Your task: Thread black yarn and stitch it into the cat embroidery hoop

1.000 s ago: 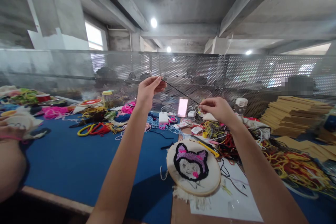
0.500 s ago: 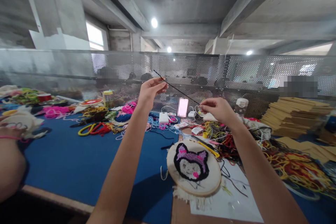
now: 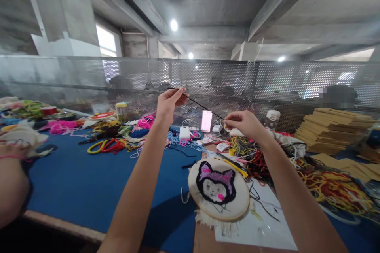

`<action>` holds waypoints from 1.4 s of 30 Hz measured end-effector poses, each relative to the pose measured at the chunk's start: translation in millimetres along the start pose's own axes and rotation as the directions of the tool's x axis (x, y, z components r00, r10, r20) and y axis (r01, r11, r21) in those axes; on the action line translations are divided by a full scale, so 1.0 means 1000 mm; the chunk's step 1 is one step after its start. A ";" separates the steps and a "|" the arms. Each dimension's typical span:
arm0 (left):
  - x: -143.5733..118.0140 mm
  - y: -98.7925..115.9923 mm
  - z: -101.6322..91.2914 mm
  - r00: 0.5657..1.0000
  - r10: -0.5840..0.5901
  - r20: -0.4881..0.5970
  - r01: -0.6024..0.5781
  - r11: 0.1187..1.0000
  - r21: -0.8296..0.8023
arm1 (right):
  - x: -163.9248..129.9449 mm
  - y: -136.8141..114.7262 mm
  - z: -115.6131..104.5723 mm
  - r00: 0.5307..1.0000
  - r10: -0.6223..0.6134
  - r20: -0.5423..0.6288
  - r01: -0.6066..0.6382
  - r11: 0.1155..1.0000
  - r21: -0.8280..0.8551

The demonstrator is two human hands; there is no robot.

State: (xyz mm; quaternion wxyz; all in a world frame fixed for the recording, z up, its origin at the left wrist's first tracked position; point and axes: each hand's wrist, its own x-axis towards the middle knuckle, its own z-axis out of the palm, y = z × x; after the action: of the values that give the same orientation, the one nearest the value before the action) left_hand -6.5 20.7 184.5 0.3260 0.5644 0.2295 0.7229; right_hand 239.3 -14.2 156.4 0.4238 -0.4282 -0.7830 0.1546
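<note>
Black yarn pulled taut between my two raised hands, centre of frame.

My left hand (image 3: pixel 168 103) pinches one end of the black yarn strand (image 3: pixel 204 107) between thumb and fingers; my right hand (image 3: pixel 244 123) is closed on the other end, the two hands held apart above the blue table (image 3: pixel 86 182). I judge the strand could slip from either pinch if the grip loosens, or snag in the yarn tangle (image 3: pixel 323 184) at lower right. The embroidery hoop (image 3: pixel 219 188) below centre holds cloth with a tufted black-and-purple cat face. A yellow-lidded jar (image 3: pixel 121 110) at mid left stands closed; I cannot tell its contents. Someone else's arm (image 3: pixel 10 184) sits at the left edge.
</note>
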 end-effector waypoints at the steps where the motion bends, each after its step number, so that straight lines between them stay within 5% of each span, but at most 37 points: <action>1: 0.000 0.000 0.000 1.000 0.005 -0.009 -0.005 1.000 0.001 | 0.000 0.000 0.000 1.000 -0.008 0.002 0.008 1.000 -0.005; 7: 0.000 -0.001 -0.002 0.999 0.053 -0.008 -0.052 0.996 0.076 | 0.003 0.004 -0.001 0.991 -0.040 -0.125 0.034 0.998 -0.052; 14: -0.001 -0.001 0.000 0.997 -0.048 0.058 0.031 0.965 0.259 | 0.007 0.004 -0.005 0.911 0.034 -0.412 0.100 0.949 0.301; 20: 0.001 -0.007 -0.003 0.992 -0.088 0.090 0.071 0.981 0.181 | 0.006 0.005 -0.014 0.925 0.131 -0.358 0.041 0.900 0.434; 31: 0.003 -0.012 -0.003 0.982 -0.169 0.089 0.174 0.984 -0.048 | 0.009 0.007 -0.009 0.922 0.206 -0.328 -0.050 0.903 0.428; 34: 0.002 -0.014 0.000 0.965 -0.238 0.108 0.253 0.956 -0.146 | 0.008 0.010 -0.009 0.932 0.181 -0.315 -0.060 0.932 0.359; 38: -0.001 -0.011 0.002 0.945 -0.293 0.145 0.313 0.940 -0.139 | 0.008 0.017 -0.009 0.929 0.050 -0.368 -0.053 0.999 0.000; 42: 0.000 -0.008 -0.001 0.918 -0.331 0.219 0.356 0.930 -0.088 | 0.009 0.024 -0.007 0.935 -0.006 -0.355 -0.098 0.957 -0.274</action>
State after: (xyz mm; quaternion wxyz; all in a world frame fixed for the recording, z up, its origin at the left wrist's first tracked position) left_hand -5.5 26.4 178.9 0.5046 0.5634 0.2448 0.6066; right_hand 255.3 6.0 151.2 0.4867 -0.5243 -0.6981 -0.0302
